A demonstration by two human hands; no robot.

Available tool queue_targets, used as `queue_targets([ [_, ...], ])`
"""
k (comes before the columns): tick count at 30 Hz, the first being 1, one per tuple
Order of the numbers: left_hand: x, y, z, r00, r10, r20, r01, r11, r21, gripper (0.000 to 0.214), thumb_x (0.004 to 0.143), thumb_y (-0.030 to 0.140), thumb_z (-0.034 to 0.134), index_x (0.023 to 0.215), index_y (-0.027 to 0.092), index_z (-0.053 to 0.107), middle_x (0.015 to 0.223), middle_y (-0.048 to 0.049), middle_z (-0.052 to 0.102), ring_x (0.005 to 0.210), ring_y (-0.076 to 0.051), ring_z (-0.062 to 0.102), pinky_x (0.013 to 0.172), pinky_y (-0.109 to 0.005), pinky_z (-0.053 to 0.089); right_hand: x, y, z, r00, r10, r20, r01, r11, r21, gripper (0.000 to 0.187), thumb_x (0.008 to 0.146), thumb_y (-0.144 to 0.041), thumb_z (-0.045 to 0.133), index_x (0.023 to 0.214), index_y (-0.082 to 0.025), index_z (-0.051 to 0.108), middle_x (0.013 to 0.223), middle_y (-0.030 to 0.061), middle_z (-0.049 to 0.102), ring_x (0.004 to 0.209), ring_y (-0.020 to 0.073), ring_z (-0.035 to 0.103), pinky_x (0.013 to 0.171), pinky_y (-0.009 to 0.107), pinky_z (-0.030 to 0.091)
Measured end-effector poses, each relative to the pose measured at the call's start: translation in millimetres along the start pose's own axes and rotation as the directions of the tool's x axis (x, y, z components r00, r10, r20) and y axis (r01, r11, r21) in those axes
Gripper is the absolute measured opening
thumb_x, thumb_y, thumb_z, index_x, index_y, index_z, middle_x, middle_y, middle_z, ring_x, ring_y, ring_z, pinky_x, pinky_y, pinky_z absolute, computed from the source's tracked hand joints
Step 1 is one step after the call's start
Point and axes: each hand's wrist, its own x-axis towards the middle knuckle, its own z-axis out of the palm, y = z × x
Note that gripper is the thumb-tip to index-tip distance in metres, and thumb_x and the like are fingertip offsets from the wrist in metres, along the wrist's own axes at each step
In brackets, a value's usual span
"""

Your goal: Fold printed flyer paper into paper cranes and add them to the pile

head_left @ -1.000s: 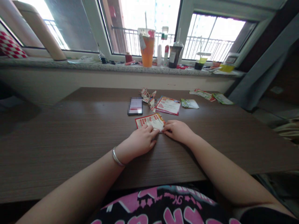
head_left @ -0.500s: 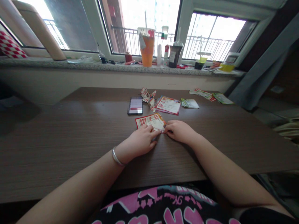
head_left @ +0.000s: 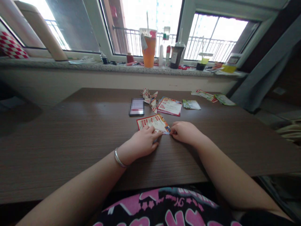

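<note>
A printed paper leaflet [head_left: 155, 123] with a red border and a colourful right edge lies on the table in front of me. My left hand [head_left: 146, 140] rests on its lower part, fingers stretched out and pressing on the near edge; a silver bangle circles that wrist. At the leaflet's right corner, my right hand [head_left: 184, 132] is closed, its thumb and curled fingers pinching the corner. The fingertips partly hide that corner. Just beyond are a stack of similar leaflets [head_left: 169, 106] and a folded striped paper piece [head_left: 150, 99].
A phone [head_left: 136, 107] lies behind the leaflet on the brown table [head_left: 70, 131]. Green-edged papers [head_left: 191, 104] and more printed slips [head_left: 207, 95] are at the back right. An orange drink cup [head_left: 149, 48] and a dark cup [head_left: 176, 56] stand on the windowsill.
My right hand has shifted a little to the right along the leaflet's edge, uncovering more of its colourful right side. My left hand stays in place on the paper.
</note>
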Motion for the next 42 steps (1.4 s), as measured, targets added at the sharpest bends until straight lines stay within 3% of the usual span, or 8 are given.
queue_targets([
  [17, -1.5, 0.1, 3.4, 1.000, 0.000, -0.020, 0.000, 1.000, 0.006, 0.043, 0.091, 0.033, 0.048, 0.132, 0.022, 0.051, 0.113, -0.0110, 0.057, 0.108, -0.026, 0.051, 0.096, -0.041, 0.043, -5.2, 17.7, -2.0, 0.995, 0.079, 0.055, -0.077, 0.996, -0.040, 0.021, 0.076, -0.024, 0.055, 0.084, -0.029, 0.075, 0.095, 0.0006, 0.073, 0.088, 0.0205, 0.065, 0.068, 0.027, 0.045],
  [25, -1.7, 0.6, 6.7, 0.999, -0.018, -0.031, 0.019, 1.000, 0.017, 0.043, 0.089, 0.035, 0.052, 0.131, 0.023, 0.051, 0.111, -0.0109, 0.057, 0.105, -0.026, 0.052, 0.093, -0.041, 0.045, 3.9, 20.7, 7.6, 0.977, -0.153, -0.152, 0.172, 0.977, 0.126, 0.024, 0.087, -0.019, 0.051, 0.094, -0.020, 0.074, 0.094, 0.0059, 0.072, 0.089, 0.0168, 0.064, 0.085, 0.027, 0.046],
  [30, -0.2, -1.4, 6.8, 0.999, 0.003, -0.053, -0.001, 0.999, 0.040, 0.041, 0.089, 0.038, 0.053, 0.127, 0.022, 0.054, 0.108, -0.0106, 0.057, 0.104, -0.027, 0.052, 0.092, -0.041, 0.045, 6.7, 16.0, 12.9, 0.936, -0.316, -0.156, 0.337, 0.931, 0.136, 0.025, 0.085, -0.014, 0.052, 0.094, -0.020, 0.075, 0.097, 0.0062, 0.072, 0.090, 0.0175, 0.065, 0.087, 0.029, 0.046],
  [35, 2.0, -3.0, 5.8, 0.997, 0.012, -0.070, -0.007, 0.998, 0.063, 0.039, 0.088, 0.039, 0.055, 0.123, 0.022, 0.057, 0.105, -0.0106, 0.058, 0.100, -0.026, 0.053, 0.090, -0.041, 0.045, 3.2, 7.9, 13.0, 0.939, -0.312, -0.143, 0.321, 0.946, 0.046, 0.026, 0.089, -0.021, 0.051, 0.100, -0.023, 0.074, 0.110, 0.0031, 0.071, 0.099, 0.0194, 0.064, 0.089, 0.031, 0.047],
  [42, 7.0, -1.7, 7.3, 0.991, 0.101, -0.089, -0.095, 0.993, 0.063, 0.033, 0.090, 0.035, 0.052, 0.118, 0.018, 0.059, 0.111, -0.0104, 0.059, 0.103, -0.025, 0.052, 0.094, -0.040, 0.043, -5.7, -15.9, 1.6, 0.986, -0.155, -0.053, 0.148, 0.982, -0.120, 0.033, 0.094, -0.029, 0.043, 0.105, -0.021, 0.074, 0.114, 0.0078, 0.070, 0.102, 0.0223, 0.063, 0.085, 0.030, 0.048],
])
